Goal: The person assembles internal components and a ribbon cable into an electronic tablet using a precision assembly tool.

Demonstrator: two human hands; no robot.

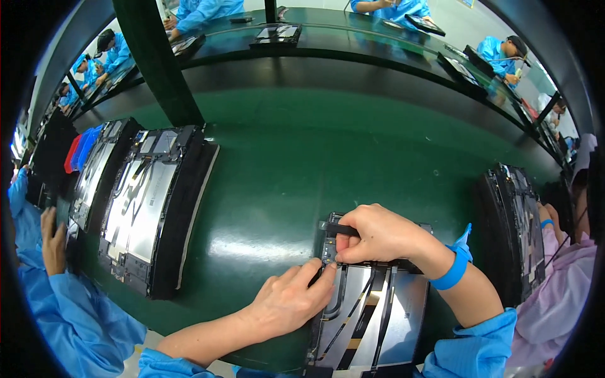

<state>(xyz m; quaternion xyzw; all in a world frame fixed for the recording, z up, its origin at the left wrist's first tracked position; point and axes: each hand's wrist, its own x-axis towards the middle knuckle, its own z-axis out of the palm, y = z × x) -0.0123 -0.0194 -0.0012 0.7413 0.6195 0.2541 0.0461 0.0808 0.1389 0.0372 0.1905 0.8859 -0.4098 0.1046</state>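
An opened tablet (372,315) lies face down on the green bench in front of me, its silver battery panels and black cables exposed. My right hand (378,234) rests over its top edge, gripping a thin black tool (337,228) whose end sticks out to the left. A blue strap circles that wrist. My left hand (291,301) lies at the tablet's left edge, its fingertips pressed against the small connector area near the top left corner, just under my right fingers.
Two more opened tablets on black trays (148,208) sit to the left by a co-worker's blue sleeve (57,302). Another tablet (517,227) stands at the right beside a person in pink. A dark post (157,63) rises behind; workers in blue sit at far benches.
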